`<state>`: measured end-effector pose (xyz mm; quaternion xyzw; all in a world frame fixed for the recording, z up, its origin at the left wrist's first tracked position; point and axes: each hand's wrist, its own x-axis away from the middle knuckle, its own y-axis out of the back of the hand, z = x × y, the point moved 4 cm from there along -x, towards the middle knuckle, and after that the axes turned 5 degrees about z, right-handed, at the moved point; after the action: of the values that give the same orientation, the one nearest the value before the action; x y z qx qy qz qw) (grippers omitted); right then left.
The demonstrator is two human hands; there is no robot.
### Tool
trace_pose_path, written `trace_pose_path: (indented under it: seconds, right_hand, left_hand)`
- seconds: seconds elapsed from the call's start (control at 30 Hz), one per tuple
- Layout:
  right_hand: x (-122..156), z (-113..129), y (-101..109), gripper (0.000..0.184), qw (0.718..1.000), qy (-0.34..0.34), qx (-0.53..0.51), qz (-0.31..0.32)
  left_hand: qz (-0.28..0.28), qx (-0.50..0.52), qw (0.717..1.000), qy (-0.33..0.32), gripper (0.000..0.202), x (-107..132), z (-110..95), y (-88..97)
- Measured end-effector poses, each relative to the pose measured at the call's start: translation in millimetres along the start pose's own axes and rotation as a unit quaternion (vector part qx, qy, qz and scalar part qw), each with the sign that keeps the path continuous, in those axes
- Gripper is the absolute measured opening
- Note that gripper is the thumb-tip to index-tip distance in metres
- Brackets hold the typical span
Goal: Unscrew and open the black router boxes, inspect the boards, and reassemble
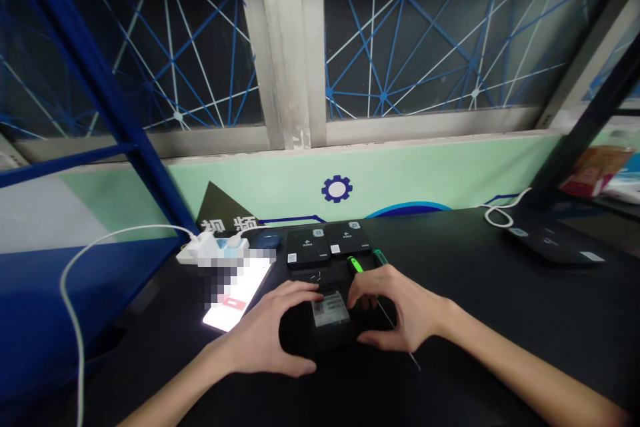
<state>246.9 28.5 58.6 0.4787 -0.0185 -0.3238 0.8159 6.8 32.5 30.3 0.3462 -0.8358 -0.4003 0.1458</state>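
A black case [300,337] with a white label [330,309] sits near the middle of the tabletop [480,267], between both hands. The left hand [265,327] curves around its left side, and the right hand [400,310] cups its right side, so each grip is closed around the case and holds nothing else. Just beyond lie a few tiny screws [315,275] and two green-handled screwdrivers [363,261]. A thin metal shaft [413,360] pokes out past the right hand. Farther away sit two flat black boxes [327,243], with a lit phone [233,303] to the left.
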Motion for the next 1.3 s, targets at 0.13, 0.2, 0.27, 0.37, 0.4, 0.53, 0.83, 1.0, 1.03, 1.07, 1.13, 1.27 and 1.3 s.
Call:
trace_pose_path:
  seconds: [0.13,0.2,0.27,0.37,0.4,0.53,0.83,1.0,1.03,1.07,1.13,1.27,1.3]
  right_hand:
    - [-2.7,-6.0,5.1,0.014,0.997,-0.045,0.051,-0.043]
    - [-3.9,-12.3,9.7,0.017,0.989,-0.092,0.086,-0.079]
    - [-4.4,-19.7,13.4,0.019,0.977,-0.14,0.122,-0.108]
    - [-3.4,-32.1,14.7,0.023,0.953,-0.209,0.181,-0.122]
    - [-2.6,-36.3,13.9,0.024,0.944,-0.233,0.202,-0.12]
    - [1.7,-50.8,7.1,0.032,0.91,-0.313,0.256,-0.094]
    - [2.6,-57.8,0.3,0.032,0.92,-0.333,0.19,-0.077]
    - [0.9,-59.4,10.9,0.038,0.936,-0.308,0.091,-0.141]
    - [1.0,-59.1,14.1,0.039,0.937,-0.301,0.064,-0.164]
    - [1.1,-58.4,17.2,0.04,0.937,-0.291,0.033,-0.189]
    - [1.7,-56.5,22.0,0.041,0.932,-0.266,-0.05,-0.239]
    - [2.4,-51.1,26.3,0.039,0.899,-0.206,-0.214,-0.32]
    - [2.5,-49.5,27.2,0.038,0.892,-0.19,-0.232,-0.338]
  left_hand:
    - [0.004,-0.046,0.999,0.005,0.088,-2.1,1.8,-3.4]
    - [0.015,-0.052,0.999,0.007,0.089,-2.4,2.0,-2.5]
    - [0.025,-0.053,0.998,0.007,0.088,-2.5,1.2,-0.6]
    - [0.034,-0.05,0.998,0.007,0.084,-2.1,-0.5,1.4]
    - [0.034,-0.047,0.998,0.007,0.082,-1.8,-0.8,1.4]
    - [-0.005,-0.05,0.999,0.014,0.074,-1.5,1.2,0.7]
    - [-0.114,-0.143,0.979,0.088,0.023,-2.2,11.9,8.0]
    - [-0.079,-0.156,0.976,0.128,0.045,-5.1,12.8,-2.7]
    - [-0.077,-0.158,0.975,0.136,0.046,-5.6,13.0,-4.4]
    - [-0.077,-0.161,0.973,0.144,0.046,-5.8,13.3,-5.5]
    - [-0.081,-0.169,0.97,0.158,0.045,-5.8,13.8,-6.0]
    - [-0.081,-0.156,0.971,0.163,0.04,-5.0,15.0,-4.4]
    - [-0.079,-0.152,0.972,0.163,0.039,-4.8,15.4,-4.0]
